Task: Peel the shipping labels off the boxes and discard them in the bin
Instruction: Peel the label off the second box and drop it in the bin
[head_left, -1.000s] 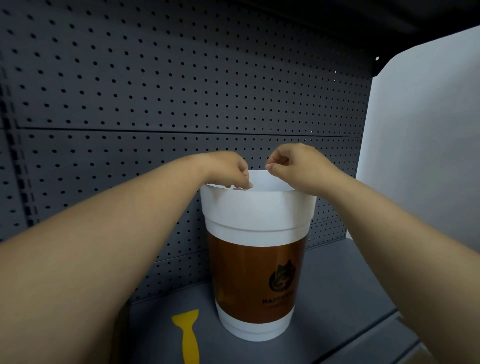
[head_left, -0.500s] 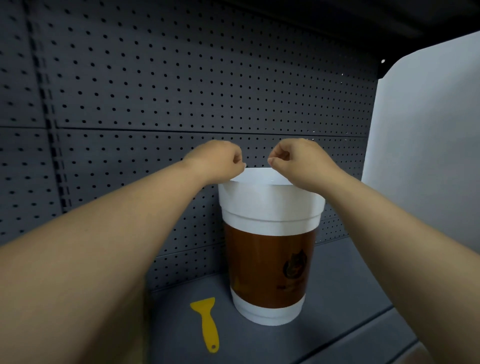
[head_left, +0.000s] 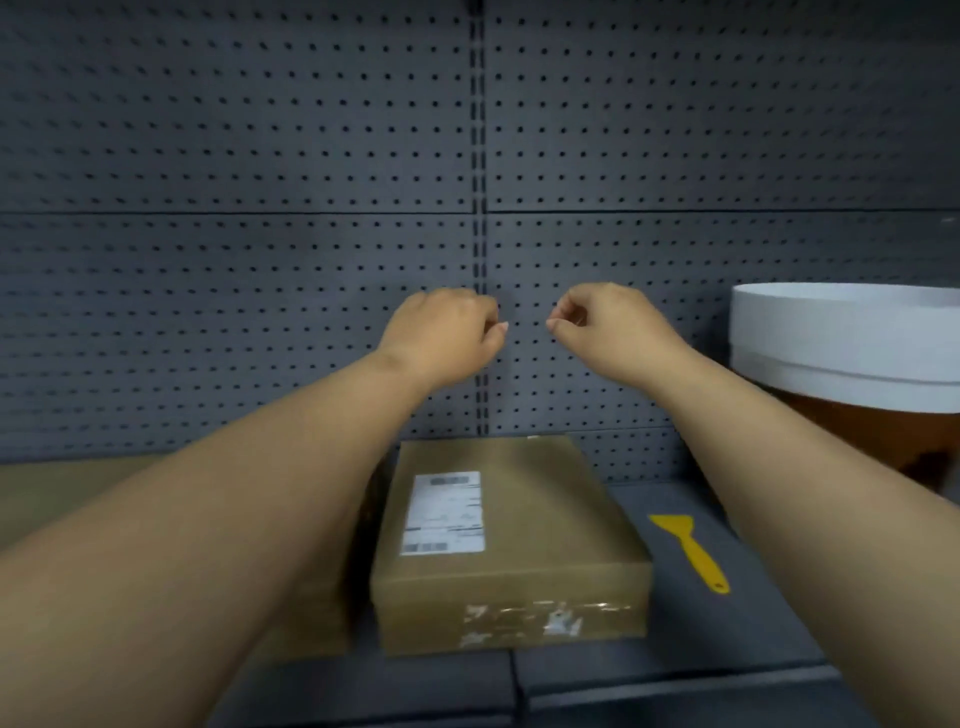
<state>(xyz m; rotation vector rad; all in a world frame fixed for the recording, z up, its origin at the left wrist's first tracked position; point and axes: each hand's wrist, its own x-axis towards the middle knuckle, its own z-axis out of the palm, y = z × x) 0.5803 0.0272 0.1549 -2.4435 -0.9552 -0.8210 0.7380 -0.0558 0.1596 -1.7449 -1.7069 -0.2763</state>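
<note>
both hands hang in the air in front of the grey pegboard wall (head_left: 260, 156), well above the shelf. the left hand (head_left: 441, 327) is curled loosely, fingers drawn together with thumb and forefinger tips meeting, and nothing can be seen between them. the right hand (head_left: 608, 322) mirrors it, fingers curled in and pinched on nothing visible. the two hands are near each other but apart. below them, on the grey shelf (head_left: 727, 649), lies a flat brown cardboard box (head_left: 545, 519). a white shipping label (head_left: 445, 513) is stuck flat on the left part of its top. torn tape remnants show on its near side. a yellow scraper (head_left: 688, 551) lies on the shelf just right of the box. the cup-shaped bin (head_left: 841, 353), white rim over brown band, stands at the far right. a second cardboard box (head_left: 62, 493) sits at the left, mostly hidden behind the left forearm.
</note>
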